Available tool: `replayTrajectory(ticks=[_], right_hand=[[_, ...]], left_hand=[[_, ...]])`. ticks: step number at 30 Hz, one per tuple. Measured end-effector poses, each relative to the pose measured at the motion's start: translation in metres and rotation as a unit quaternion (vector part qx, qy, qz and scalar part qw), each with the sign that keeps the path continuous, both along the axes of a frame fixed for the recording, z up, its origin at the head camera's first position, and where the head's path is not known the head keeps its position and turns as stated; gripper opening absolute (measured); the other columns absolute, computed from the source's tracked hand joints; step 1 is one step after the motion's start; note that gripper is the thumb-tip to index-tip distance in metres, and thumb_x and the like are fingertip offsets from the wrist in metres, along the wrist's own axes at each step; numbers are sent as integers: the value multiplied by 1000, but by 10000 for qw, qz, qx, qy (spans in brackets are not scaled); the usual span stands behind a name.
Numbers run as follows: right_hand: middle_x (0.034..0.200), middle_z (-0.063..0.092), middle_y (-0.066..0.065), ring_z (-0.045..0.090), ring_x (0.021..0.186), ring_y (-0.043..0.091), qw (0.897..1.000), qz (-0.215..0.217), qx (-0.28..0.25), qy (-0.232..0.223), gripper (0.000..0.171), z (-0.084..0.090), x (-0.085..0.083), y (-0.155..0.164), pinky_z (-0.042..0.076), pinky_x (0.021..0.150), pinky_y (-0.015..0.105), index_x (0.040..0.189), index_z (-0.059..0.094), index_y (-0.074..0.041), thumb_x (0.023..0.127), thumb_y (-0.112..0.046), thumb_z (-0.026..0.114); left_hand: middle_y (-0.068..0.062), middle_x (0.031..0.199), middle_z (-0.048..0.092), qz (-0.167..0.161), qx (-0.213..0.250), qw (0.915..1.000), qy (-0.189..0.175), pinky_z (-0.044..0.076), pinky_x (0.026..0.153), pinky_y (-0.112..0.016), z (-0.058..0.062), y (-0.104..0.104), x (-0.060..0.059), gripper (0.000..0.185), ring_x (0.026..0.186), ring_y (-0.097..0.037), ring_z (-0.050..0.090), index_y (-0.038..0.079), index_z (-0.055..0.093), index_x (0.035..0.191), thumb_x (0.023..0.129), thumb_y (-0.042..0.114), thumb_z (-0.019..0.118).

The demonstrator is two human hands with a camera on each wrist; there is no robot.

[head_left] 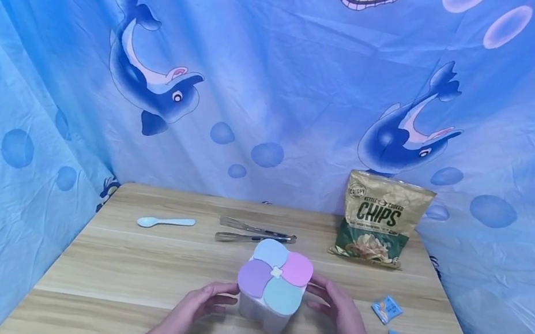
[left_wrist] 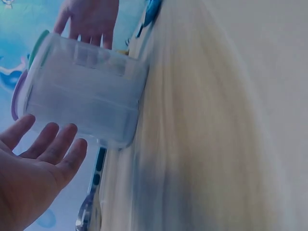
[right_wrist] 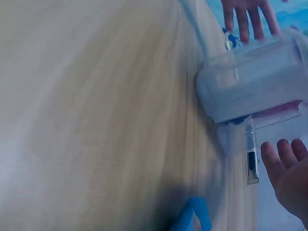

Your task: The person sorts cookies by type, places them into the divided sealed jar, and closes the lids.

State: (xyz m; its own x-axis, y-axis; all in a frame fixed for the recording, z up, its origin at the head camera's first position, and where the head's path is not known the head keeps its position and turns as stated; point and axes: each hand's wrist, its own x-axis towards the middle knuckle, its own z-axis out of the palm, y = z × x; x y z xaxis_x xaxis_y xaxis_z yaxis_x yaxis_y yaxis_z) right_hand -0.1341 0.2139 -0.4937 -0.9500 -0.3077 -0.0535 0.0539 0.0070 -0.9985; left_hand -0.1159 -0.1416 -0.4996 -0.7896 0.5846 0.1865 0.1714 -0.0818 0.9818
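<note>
A flower-shaped container (head_left: pixel 269 322) with clear, frosted walls stands upright on the wooden table. Its lid has four petals: a purple petal (head_left: pixel 254 277), a pink petal (head_left: pixel 297 269), a light blue petal (head_left: pixel 270 253) and a teal petal (head_left: pixel 282 297). On its left side, my left hand (head_left: pixel 198 308) has its fingers spread, the tips right at the purple petal's edge. My right hand (head_left: pixel 341 313) is at the other side, fingers extended beside the pink petal. Both wrist views show the translucent container between the two hands, with neither hand's fingers curled round it.
Metal tongs (head_left: pixel 257 234) lie behind the container, and a pale blue spoon (head_left: pixel 166 222) lies to the left. A chips bag (head_left: pixel 380 220) stands at the back right. Small blue packets (head_left: pixel 386 310) are scattered on the right. A blue dolphin-print curtain (head_left: pixel 282 76) surrounds the table.
</note>
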Motion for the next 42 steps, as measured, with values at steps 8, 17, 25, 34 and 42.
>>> replayTrajectory(ticks=[8, 17, 25, 34, 42], right_hand=[[155, 47, 21, 54, 136, 22, 9995, -7, 312, 110, 67, -2, -22, -4, 51, 106, 42, 150, 46, 1, 112, -49, 21], [159, 42, 22, 36, 148, 45, 9974, 450, 495, 258, 68, -4, -31, -3, 44, 113, 56, 154, 40, 0, 112, -49, 19], [148, 54, 22, 54, 134, 39, 9861, 309, 1171, 1140, 45, 6, -28, 8, 53, 105, 40, 150, 47, -4, 109, -24, 49], [127, 66, 2, 63, 117, 15, 9168, 237, 2204, 3322, 37, 38, -11, 14, 60, 84, 35, 126, 67, -19, 92, -17, 79], [130, 65, -4, 63, 116, 14, 8917, 573, 2600, 3660, 46, 50, 4, 5, 58, 81, 28, 128, 67, -23, 86, -24, 85]], left_hand=[[-41, 146, 43, -379, 190, 9989, 182, 49, 108, -30, -2, 3, 13, 55, 133, -21, 58, -13, 44, 145, 113, 17, 12], [-34, 143, 53, -74, -384, 9983, 442, 49, 106, -28, 3, 4, 12, 53, 131, -13, 58, -9, 53, 142, 113, 15, 14], [-22, 144, 58, 1040, -1052, 9838, 1014, 47, 111, -34, 7, 0, -2, 39, 133, -27, 56, 0, 54, 143, 107, 12, 48], [-14, 160, 42, 1156, -1461, 9746, 1240, 36, 117, -62, 18, 4, -39, 79, 145, -36, 43, 8, 34, 158, 92, 18, 75], [-18, 164, 34, 651, -1536, 9801, 1076, 28, 120, -65, 20, 12, -66, 100, 149, -38, 36, 7, 25, 161, 83, 25, 85]])
